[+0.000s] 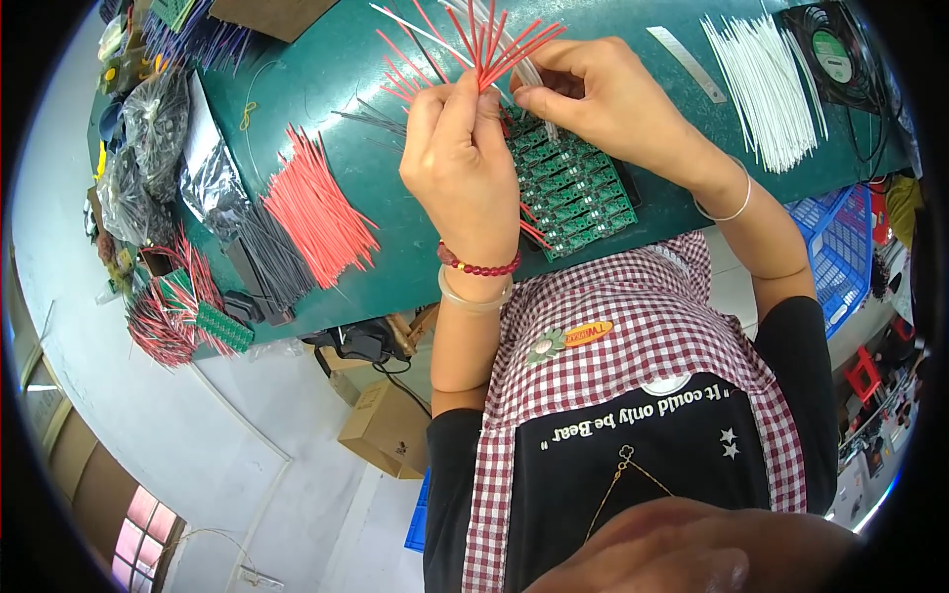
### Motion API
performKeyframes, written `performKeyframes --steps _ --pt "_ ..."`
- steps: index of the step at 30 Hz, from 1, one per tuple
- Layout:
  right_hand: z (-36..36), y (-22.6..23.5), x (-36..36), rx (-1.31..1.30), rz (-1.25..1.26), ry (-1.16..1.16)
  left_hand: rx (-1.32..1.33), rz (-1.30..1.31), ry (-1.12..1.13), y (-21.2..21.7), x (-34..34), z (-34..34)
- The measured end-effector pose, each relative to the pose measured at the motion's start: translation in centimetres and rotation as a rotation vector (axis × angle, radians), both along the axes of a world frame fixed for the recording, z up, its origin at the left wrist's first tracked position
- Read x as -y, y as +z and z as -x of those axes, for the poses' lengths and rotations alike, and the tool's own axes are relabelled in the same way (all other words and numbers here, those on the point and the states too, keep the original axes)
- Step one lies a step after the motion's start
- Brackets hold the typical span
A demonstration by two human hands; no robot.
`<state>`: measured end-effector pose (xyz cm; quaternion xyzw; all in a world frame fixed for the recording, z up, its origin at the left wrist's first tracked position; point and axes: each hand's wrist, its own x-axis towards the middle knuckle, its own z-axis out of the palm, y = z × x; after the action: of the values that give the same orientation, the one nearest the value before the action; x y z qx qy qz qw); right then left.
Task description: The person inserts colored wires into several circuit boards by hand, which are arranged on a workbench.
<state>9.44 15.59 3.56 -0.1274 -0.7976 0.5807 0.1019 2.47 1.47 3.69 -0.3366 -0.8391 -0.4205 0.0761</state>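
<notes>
Left hand [460, 148] pinches red wires [491, 44], maybe to keep them together; right hand [618, 99] holds white wires [527, 71]; green boards [575, 193] lie under the hands.

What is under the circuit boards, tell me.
A dark edge shows past the right side of the boards, apparently resting on the green table. Whatever else lies beneath is covered.
</notes>
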Motion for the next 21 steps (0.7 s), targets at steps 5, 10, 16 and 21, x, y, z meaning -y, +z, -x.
performKeyframes --steps 5,10,16,21 --pt "0.1 0.3 0.0 0.035 -0.05 0.023 -0.021 -0.008 0.027 -0.4 0.1 0.1" --pt "-0.2 -0.5 0.0 0.02 0.057 -0.05 0.214 -0.292 0.061 0.0 -0.2 -0.1" --pt "-1.1 0.4 -0.7 0.053 0.236 -0.014 0.433 -0.469 -0.008 1.8 0.2 -1.4" --pt "-1.5 0.3 -0.9 0.077 0.279 -0.016 0.193 -0.224 -0.001 0.9 0.5 -1.5"
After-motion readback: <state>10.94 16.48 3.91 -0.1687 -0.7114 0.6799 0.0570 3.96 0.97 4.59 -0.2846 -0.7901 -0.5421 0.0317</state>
